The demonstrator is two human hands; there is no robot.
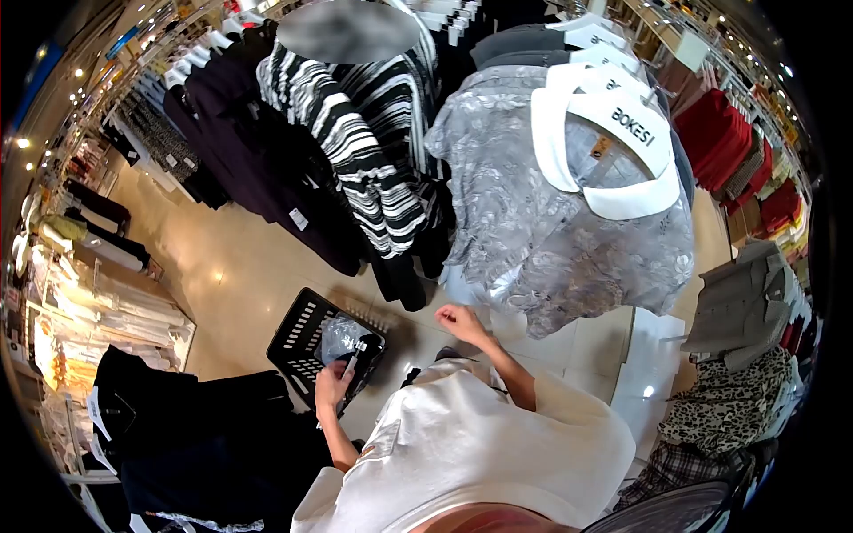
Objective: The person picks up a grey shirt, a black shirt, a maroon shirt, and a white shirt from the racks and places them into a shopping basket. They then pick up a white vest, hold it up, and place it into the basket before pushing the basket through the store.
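Observation:
My left hand [332, 385] is at the near edge of a black slotted basket [302, 327], its fingers closed on something too small to make out. Clear plastic [343, 338] and a dark item with a white part lie in the basket beside these fingers. To the right, my right hand [458, 322] hangs in the air with its fingers curled; whatever it may hold is too small to tell. Just beyond it hangs a grey patterned garment [533, 204] on a white hanger [622, 201] lettered BOKESI.
A person in a black-and-white striped top [355, 133] stands ahead. Dark clothes [249, 151] hang at the left, and black clothes [213, 435] at the near left. Racks with red garments [715, 138] and a leopard-print garment [729, 400] line the right. Tiled floor [213, 266] shows between them.

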